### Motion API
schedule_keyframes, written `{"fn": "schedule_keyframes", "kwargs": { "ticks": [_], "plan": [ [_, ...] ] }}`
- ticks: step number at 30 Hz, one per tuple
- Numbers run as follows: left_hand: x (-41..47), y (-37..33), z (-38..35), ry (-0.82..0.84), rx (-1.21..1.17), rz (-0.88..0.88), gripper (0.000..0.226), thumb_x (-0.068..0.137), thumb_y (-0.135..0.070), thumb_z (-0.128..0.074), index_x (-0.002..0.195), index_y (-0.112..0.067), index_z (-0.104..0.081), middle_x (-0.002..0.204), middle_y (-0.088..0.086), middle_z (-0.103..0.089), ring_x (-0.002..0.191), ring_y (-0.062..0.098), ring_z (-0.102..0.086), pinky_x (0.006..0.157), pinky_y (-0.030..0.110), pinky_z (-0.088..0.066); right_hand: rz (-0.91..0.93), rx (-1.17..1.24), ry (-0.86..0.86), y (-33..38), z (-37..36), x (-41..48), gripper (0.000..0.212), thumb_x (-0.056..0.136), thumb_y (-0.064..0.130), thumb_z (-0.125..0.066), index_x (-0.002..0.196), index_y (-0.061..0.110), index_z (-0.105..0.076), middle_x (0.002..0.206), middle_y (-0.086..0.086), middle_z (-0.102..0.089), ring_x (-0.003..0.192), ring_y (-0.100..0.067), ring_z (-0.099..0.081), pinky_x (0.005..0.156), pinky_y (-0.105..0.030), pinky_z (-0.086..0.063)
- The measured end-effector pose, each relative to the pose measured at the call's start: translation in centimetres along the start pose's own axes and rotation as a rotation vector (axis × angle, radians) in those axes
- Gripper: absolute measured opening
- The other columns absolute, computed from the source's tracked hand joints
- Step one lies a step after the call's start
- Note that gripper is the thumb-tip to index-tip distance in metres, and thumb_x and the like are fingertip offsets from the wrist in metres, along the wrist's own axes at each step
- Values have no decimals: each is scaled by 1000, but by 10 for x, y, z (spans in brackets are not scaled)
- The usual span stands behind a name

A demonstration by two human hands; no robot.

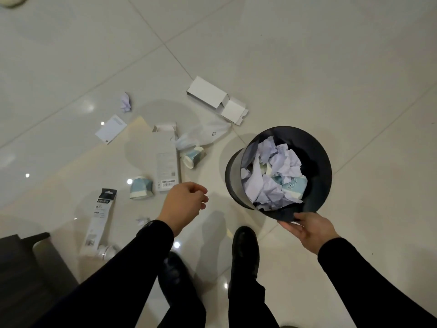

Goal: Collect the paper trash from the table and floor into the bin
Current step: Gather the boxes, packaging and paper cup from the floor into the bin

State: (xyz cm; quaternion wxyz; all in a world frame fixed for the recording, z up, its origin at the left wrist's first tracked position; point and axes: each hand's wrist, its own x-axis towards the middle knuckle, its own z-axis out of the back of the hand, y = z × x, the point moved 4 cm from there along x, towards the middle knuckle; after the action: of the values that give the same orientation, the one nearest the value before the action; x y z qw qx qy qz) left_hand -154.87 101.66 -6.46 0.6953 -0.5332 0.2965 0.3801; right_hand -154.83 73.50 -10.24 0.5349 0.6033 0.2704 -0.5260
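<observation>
My right hand [309,229] grips the near rim of a black round bin [316,150], which holds crumpled lilac paper and a blue paper cup. My left hand [185,202] hovers loosely curled and empty above the floor, left of the bin. Trash lies scattered on the tiles: a white opened box [212,98], a grey flat box [166,159], two blue paper cups [194,156] [141,187], a lilac paper ball [125,101], a white card [110,129], a clear plastic bag [205,134], a long black-and-white package [100,218] and a small paper scrap [142,220].
A dark piece of furniture [26,263] stands at the lower left. My two black shoes [244,247] are planted on the glossy tiled floor just below the bin. A pale object [11,0] sits at the top left corner.
</observation>
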Motion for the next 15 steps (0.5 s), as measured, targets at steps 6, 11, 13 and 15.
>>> {"fn": "schedule_keyframes", "kwargs": {
  "ticks": [6,11,13,15],
  "plan": [
    [-26,5,57,-58,-170,-9,23,86,-2,-39,83,-10,-60,72,1,-63,60,12,-55,55,20,-44,-127,31,78,-35,-74,-52,5,91,-5,-46,90,0,-48,117,-28,-55,70,-6,-70,81,-24,-52],
    [-52,43,150,-202,-261,6,22,87,-5,-42,93,-9,-63,79,2,-66,65,12,-59,56,20,-47,25,-145,353,-59,-219,-126,24,92,3,-48,115,10,-45,93,-13,-60,90,-26,-61,80,-34,-53],
    [-60,73,191,-288,-295,38,22,88,-4,-42,94,-8,-63,75,1,-65,63,12,-58,53,19,-47,51,-319,461,-67,-264,-148,21,91,5,-51,111,10,-50,96,-12,-62,92,-27,-62,85,-36,-52],
    [-64,108,224,-366,-322,100,23,88,-2,-42,97,-5,-63,74,3,-64,63,14,-57,56,22,-47,76,-472,505,-74,-294,-160,30,89,4,-53,119,8,-48,98,-14,-61,94,-28,-61,88,-38,-51]
  ]
}}
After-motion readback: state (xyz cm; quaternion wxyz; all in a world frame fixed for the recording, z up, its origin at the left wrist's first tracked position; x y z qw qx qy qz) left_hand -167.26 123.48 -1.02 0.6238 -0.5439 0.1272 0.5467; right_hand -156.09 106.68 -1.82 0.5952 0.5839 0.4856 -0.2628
